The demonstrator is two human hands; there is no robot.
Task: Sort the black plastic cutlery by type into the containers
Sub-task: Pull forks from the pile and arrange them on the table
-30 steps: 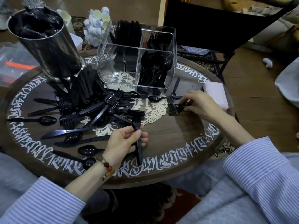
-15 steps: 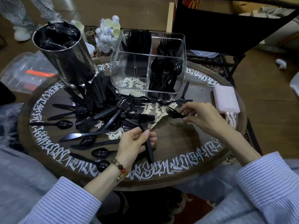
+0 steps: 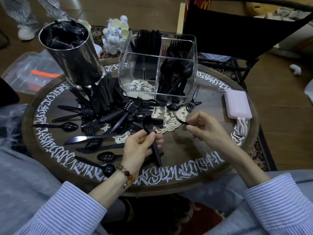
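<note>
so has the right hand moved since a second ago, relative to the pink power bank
Yes. The right hand has lifted its fork off the table and drawn back toward the person, away from the clear container; it sat nearer the pink power bank before.

A home room – wooden floor (image 3: 279, 106), patterned rug (image 3: 225, 72)

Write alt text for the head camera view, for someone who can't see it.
A person's left hand grips black plastic forks while the right hand pinches another fork above a round wooden table. Loose black cutlery lies before a clear divided container and a metal cylinder.
</note>
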